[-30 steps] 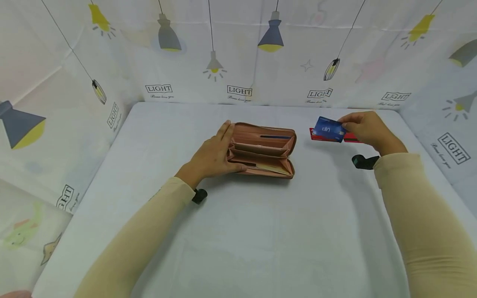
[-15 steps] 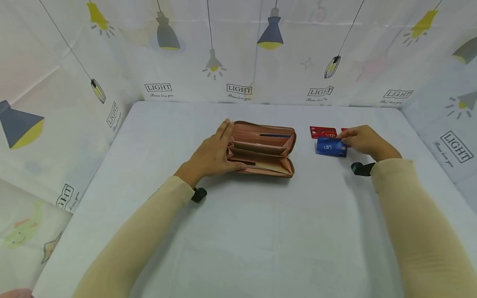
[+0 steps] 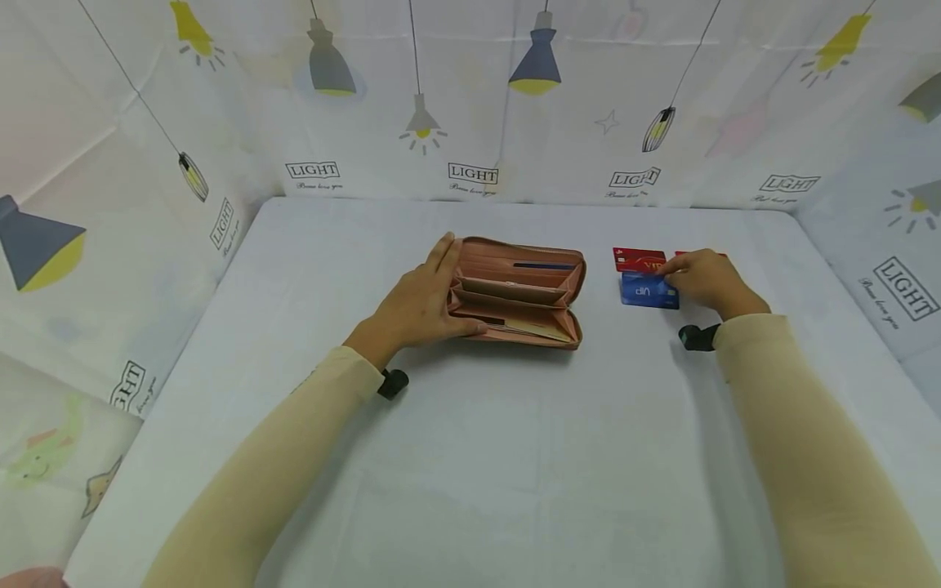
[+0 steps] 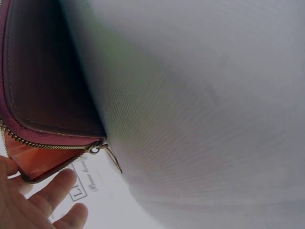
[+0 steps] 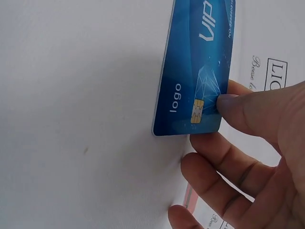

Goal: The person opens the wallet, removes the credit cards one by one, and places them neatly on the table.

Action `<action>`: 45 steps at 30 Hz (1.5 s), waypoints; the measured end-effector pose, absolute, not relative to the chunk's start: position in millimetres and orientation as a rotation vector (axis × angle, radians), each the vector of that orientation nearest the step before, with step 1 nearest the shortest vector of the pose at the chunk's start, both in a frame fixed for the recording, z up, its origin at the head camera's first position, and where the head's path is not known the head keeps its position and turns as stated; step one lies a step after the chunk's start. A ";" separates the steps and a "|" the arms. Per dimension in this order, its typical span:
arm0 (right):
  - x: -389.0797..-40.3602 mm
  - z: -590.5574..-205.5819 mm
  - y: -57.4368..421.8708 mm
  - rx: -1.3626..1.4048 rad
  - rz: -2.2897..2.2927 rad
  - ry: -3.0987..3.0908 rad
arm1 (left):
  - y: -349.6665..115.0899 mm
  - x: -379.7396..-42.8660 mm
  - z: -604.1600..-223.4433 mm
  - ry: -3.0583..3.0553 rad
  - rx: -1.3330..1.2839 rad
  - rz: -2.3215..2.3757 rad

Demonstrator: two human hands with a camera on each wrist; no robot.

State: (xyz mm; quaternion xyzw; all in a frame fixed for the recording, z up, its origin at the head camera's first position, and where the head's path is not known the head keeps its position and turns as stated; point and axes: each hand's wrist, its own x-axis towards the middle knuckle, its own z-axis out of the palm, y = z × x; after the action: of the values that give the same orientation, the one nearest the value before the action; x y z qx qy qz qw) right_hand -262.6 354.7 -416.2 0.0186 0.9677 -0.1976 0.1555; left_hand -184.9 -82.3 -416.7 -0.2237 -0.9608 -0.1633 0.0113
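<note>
A pinkish-brown zip wallet (image 3: 515, 290) stands spread open at the middle of the table in the head view, its card slots and folds showing. My left hand (image 3: 415, 314) holds its left end, thumb along the lower flap and fingers by the upper one. In the left wrist view the wallet's zip (image 4: 52, 144) runs above my fingers (image 4: 55, 191). To the right, my right hand (image 3: 709, 282) pinches a blue VIP card (image 3: 647, 291) by its edge, just below a red VIP card (image 3: 638, 260). The thumb (image 5: 238, 107) presses the card's face near its chip.
Another red card (image 3: 713, 254) lies partly hidden behind my right hand. Inside the wallet are a dark blue card (image 3: 544, 266) and some pale papers (image 3: 540, 330). A lamp-printed cloth (image 3: 470, 98) walls in the back and sides of the white table (image 3: 470, 457).
My right hand has brought the blue card toward me, from over the red cards down to just below them, then slightly left. My left hand stays at the wallet.
</note>
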 end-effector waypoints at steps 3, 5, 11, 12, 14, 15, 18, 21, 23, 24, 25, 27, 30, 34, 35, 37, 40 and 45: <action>-262.4 -419.3 353.5 0.057 -0.547 2.783 | -82.0 -183.8 -415.6 -2.996 -0.701 -0.515; -261.5 -420.5 352.4 0.065 -0.546 2.790 | -81.9 -183.5 -415.3 -2.998 -0.703 -0.523; -259.7 -422.8 350.2 0.094 -0.544 2.822 | -81.9 -183.9 -415.0 -2.994 -0.714 -0.510; -259.5 -423.1 350.0 0.097 -0.541 2.825 | -82.0 -184.1 -415.0 -2.992 -0.716 -0.506; -258.9 -423.0 349.0 0.094 -0.535 2.837 | -82.4 -184.5 -415.1 -2.990 -0.719 -0.496; -258.3 -422.5 348.3 0.096 -0.539 2.842 | -82.7 -184.7 -415.1 -2.989 -0.718 -0.495; -255.8 -420.2 344.6 0.093 -0.562 2.882 | -83.3 -184.9 -414.8 -2.992 -0.712 -0.499; -252.3 -413.1 336.5 0.061 -0.620 2.949 | -84.1 -184.9 -414.4 -2.996 -0.702 -0.505; -249.4 -404.7 326.9 0.008 -0.673 2.997 | -85.0 -185.0 -414.5 -3.000 -0.702 -0.505; -247.6 -399.2 320.3 -0.028 -0.711 3.025 | -85.6 -185.2 -414.5 -3.001 -0.702 -0.507; -245.7 -393.5 313.1 -0.071 -0.752 3.053 | -86.2 -185.3 -414.3 -3.005 -0.699 -0.503; -241.2 -382.2 296.5 -0.176 -0.836 3.099 | -87.5 -185.5 -414.0 -3.009 -0.692 -0.493; -234.1 -369.1 270.5 -0.394 -0.925 3.140 | -89.1 -185.6 -413.5 -3.017 -0.681 -0.488; -226.8 -361.1 241.8 -0.688 -0.902 3.088 | -89.2 -186.1 -414.7 -3.007 -0.698 -0.515; -225.7 -360.4 236.0 -0.749 -0.860 3.073 | -88.9 -186.2 -415.2 -3.001 -0.703 -0.519; -224.3 -360.3 225.5 -0.846 -0.745 3.052 | -88.1 -186.5 -416.3 -2.990 -0.714 -0.527; -223.5 -362.6 214.3 -0.928 -0.540 3.060 | -86.4 -186.5 -417.1 -2.984 -0.713 -0.518; -221.7 -365.9 203.5 -0.933 -0.280 3.136 | -85.3 -186.3 -418.0 -2.988 -0.709 -0.518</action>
State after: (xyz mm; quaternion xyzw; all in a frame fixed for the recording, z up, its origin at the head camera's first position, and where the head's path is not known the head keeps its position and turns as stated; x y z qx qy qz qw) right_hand -221.7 203.5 -365.9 -0.2834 0.9526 -0.0851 -0.0711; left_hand -186.3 -85.3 -418.0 -0.2278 -0.9593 -0.1663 0.0136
